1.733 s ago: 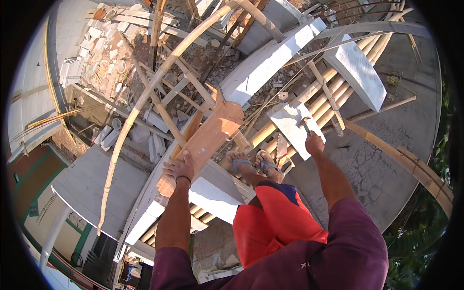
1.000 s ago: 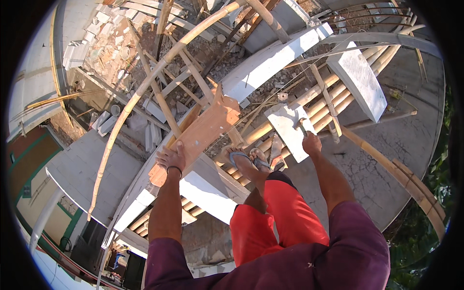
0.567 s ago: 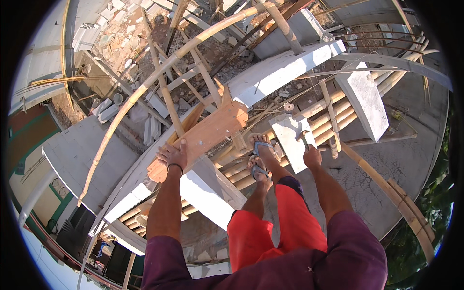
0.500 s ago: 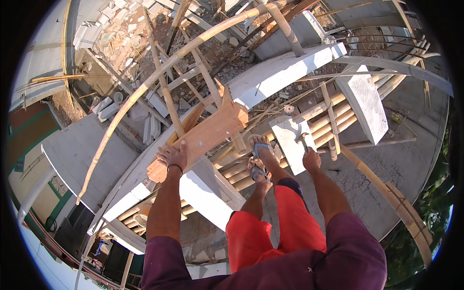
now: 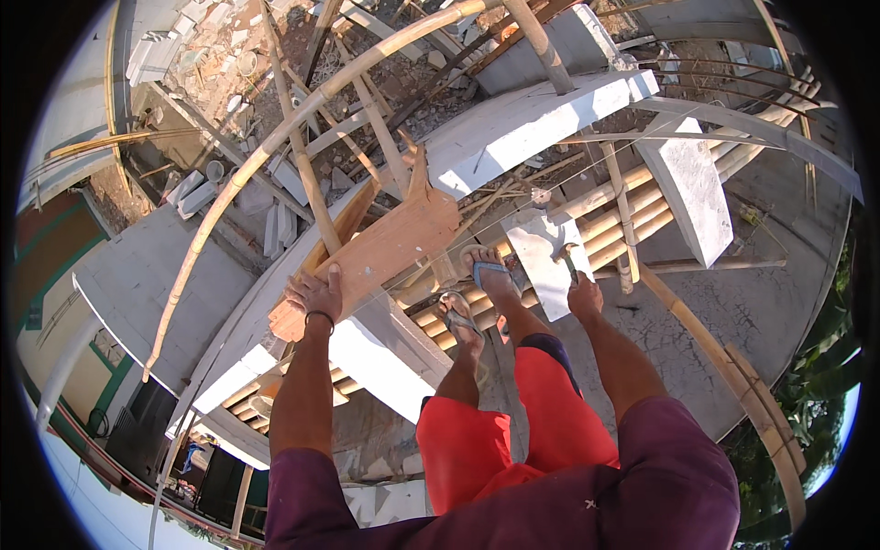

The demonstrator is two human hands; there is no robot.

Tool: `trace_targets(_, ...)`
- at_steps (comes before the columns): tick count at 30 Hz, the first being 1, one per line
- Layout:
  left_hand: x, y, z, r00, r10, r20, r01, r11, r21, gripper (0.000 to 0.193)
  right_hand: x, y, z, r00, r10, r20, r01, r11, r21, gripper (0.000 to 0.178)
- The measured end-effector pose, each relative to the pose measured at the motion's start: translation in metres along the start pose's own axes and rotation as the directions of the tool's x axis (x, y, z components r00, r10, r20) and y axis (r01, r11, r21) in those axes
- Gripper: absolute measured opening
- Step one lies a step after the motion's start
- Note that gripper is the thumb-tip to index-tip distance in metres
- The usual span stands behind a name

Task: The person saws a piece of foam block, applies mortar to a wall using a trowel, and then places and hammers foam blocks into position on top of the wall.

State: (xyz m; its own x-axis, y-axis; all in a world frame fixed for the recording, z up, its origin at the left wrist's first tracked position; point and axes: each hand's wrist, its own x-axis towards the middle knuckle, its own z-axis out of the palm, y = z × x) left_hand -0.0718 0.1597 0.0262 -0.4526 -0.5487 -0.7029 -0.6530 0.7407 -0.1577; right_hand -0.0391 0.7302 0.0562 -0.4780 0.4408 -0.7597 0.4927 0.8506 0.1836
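Observation:
A reddish-brown wooden board (image 5: 390, 247) lies slantwise across the top of a white block wall. Its jagged, splintered end is at the upper right. My left hand (image 5: 314, 295) rests on the board's lower-left end, fingers spread over its face and thumb apart. At my right side, my right hand (image 5: 585, 299) is closed round the handle of a hammer (image 5: 567, 258). The hammer's head is small in view, above a white block (image 5: 539, 247) that lies on the bamboo poles, and I cannot tell whether it touches the block.
My sandalled feet (image 5: 493, 273) stand on bamboo poles (image 5: 605, 240) beside the wall (image 5: 541, 128). A white slab (image 5: 692, 197) stands at right. Bamboo props (image 5: 316, 188) and a long curved pole (image 5: 240, 174) cross ahead. Rubble (image 5: 215, 78) lies below, beyond the wall.
The whole view has shifted slightly. My left foot has moved a little to the left. My left hand stays on the board, and the hammer stays in my right hand.

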Motion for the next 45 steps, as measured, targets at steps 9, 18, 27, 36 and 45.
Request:
trace_targets(9, -0.003, 0.005, -0.002, 0.997, 0.051, -0.061, -0.054, 0.997, -0.060, 0.107, 0.000, 0.008, 0.011, 0.999, -0.016, -0.050, 0.018, 0.999, 0.041, 0.036)
trace_targets(18, 0.002, 0.006, -0.005, 1.000, 0.002, -0.018, -0.002, 1.000, 0.006, 0.108, -0.007, 0.002, 0.010, 0.997, -0.010, -0.077, 0.012, 0.999, 0.035, 0.031)
trace_targets(27, 0.001, 0.006, -0.009, 1.000, -0.014, 0.012, 0.014, 1.000, -0.012, 0.111, -0.005, 0.001, 0.015, 0.995, -0.021, -0.100, 0.025, 0.999, 0.031, 0.029)
trace_targets(36, 0.002, 0.004, -0.008, 1.000, -0.016, 0.005, 0.016, 1.000, -0.023, 0.111, -0.005, -0.003, 0.006, 0.995, -0.014, -0.097, 0.022, 0.997, 0.076, 0.029)
trace_targets(45, 0.004, 0.005, -0.004, 1.000, 0.003, -0.030, -0.002, 1.000, 0.028, 0.108, 0.002, 0.066, 0.042, 0.950, 0.225, -0.216, -0.128, 0.913, 0.387, 0.039)
